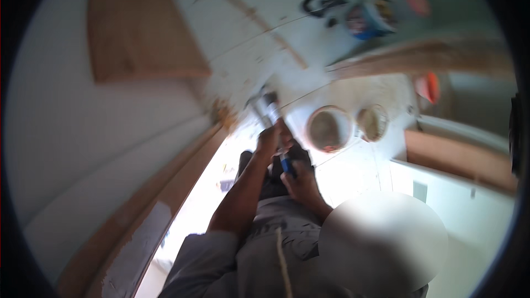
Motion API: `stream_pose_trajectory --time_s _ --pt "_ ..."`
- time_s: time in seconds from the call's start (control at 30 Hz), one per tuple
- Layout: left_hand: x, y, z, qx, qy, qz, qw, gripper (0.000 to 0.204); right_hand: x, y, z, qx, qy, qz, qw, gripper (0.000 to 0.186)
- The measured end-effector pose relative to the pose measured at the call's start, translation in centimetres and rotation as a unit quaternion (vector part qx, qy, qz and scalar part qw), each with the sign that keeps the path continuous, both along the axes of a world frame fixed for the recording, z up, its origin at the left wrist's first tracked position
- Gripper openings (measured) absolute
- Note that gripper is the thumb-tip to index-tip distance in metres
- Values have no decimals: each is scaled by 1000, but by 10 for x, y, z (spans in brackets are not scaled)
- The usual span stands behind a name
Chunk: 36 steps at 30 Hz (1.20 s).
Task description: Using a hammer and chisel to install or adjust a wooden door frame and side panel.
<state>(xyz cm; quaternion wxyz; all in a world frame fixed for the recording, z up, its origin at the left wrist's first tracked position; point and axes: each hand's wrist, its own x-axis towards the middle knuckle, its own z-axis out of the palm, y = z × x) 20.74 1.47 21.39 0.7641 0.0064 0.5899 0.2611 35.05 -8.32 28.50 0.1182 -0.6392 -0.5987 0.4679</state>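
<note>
My left hand [270,140] is closed around the shaft of what looks like a claw hammer [273,111]. Its dark, blurred head points away from me over the pale floor. Just below, closer to my body, my right hand [302,181] wraps round a blue handle [286,164]. Motion blur hides whether this handle belongs to the hammer or to a separate tool. Both hands are in front of my dark trousers, with the left one farther out.
Right of my hands, a round bucket [329,129] and a smaller container [372,123] stand on the tiled floor. A blue tub [364,22] is farther off. A wooden frame [190,160] runs along my left, below a brown wooden panel [141,33]. Wood strips lie ahead.
</note>
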Motion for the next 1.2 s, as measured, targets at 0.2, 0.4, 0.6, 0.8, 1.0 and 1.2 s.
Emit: stream_pose_trajectory --time_s 0.2,0.4,0.6,0.8,1.0,1.2 --pt "34 -19 101 172 -36 -55 983 34 19 -29 64 -143 213 -195 947 30" --pt "86 -27 185 325 -132 -265 898 42 52 -41 105 -141 283 -262 912 29" --pt "99 -51 152 311 -52 -379 870 49 86 -62 108 -154 174 -276 932 32" --pt "122 -82 135 184 -10 -416 891 60 139 -85 106 -110 -43 -135 984 37" --pt "148 -84 110 168 49 -384 907 53 181 -90 48 -107 -9 -160 981 30" --pt "159 -104 57 117 133 -144 974 44 239 -73 -56 -305 -27 -109 946 30"
